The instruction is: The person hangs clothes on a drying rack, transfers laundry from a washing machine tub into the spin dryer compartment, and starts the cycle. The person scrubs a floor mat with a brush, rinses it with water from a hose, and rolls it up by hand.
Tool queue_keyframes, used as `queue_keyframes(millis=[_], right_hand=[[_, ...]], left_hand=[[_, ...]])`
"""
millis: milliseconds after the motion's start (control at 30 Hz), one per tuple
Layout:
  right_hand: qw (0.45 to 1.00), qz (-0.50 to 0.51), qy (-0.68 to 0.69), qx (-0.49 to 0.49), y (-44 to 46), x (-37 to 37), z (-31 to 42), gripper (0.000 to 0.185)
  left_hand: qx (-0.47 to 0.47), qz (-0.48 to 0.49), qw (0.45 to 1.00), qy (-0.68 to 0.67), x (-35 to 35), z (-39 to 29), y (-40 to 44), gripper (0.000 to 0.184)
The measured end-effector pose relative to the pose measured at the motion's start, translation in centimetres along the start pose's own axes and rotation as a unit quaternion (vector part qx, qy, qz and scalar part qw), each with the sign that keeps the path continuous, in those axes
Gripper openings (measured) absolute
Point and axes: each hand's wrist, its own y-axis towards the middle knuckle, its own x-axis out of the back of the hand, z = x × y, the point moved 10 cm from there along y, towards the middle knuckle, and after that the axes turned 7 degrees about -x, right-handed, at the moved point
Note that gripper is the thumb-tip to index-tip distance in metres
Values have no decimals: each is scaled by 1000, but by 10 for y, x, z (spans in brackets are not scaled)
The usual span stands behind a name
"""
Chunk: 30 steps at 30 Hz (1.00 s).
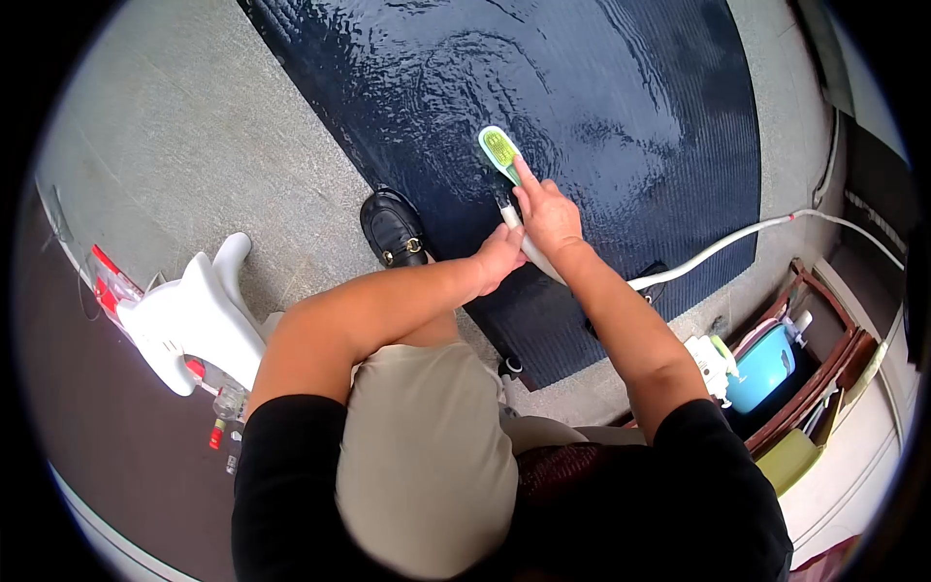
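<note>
The left hand (499, 258) is closed around a pale hose (549, 269), its end aimed over the wet, dark mat (621, 126). A green-and-white brush (498, 146) is gripped by the right hand (551, 215) just beyond that end, 1 finger laid along its head.

The right hand (552, 215) conceals the lower end of the brush (498, 147). The upper edge crops the mat (713, 194).
</note>
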Motion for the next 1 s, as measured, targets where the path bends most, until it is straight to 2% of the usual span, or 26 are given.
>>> queue_keyframes(millis=[67, 167, 233, 400, 467, 500, 567, 667, 733, 800, 867, 933, 1000], right_hand=[[998, 32, -44, 20, -35, -26, -32, 54], [995, 6, -56, 83, -48, -31, -45, 53], [992, -17, -60, 111, -17, -13, -21, 51], [994, -86, -8, 67, 99, 37, 82, 42], [995, -88, 15, 47, 131, 55, 106, 42], [994, -87, 19, 56, 129, 54, 106, 42], [996, -69, 12, 49, 118, 50, 87, 44], [998, -34, -22, 53, 50, 19, 7, 48], [995, -41, -62, 61, -4, -4, -62, 51], [997, -24, -67, 17, -41, -2, -102, 52], [997, -20, -68, 12, -39, -5, -113, 51], [994, -67, -73, 40, -2, 15, -75, 48], [996, -74, -50, 11, 43, 31, -34, 45]], left_hand=[[-8, -10, 1000, -2, 4, -1, -2, 36], [28, -21, 999, 39, 8, 5, -9, 36], [-4, -7, 1000, 28, 2, -5, -5, 36], [-11, 25, 998, 57, -1, 1, 6, 35], [-109, 29, 991, 69, 2, -8, 19, 35], [-108, 27, 991, 69, 2, -10, 17, 35], [-80, -8, 997, -3, 4, -24, 11, 34], [-61, -33, 996, -61, 2, -43, -4, 34], [-74, -31, 995, -56, 4, -37, 0, 33], [-83, 12, 997, 1, -3, -28, 0, 31], [-60, 17, 998, 0, -10, -13, -4, 30], [-63, 55, 996, 30, -20, -11, -3, 29], [-75, 77, 991, 75, -29, -7, 2, 29]])
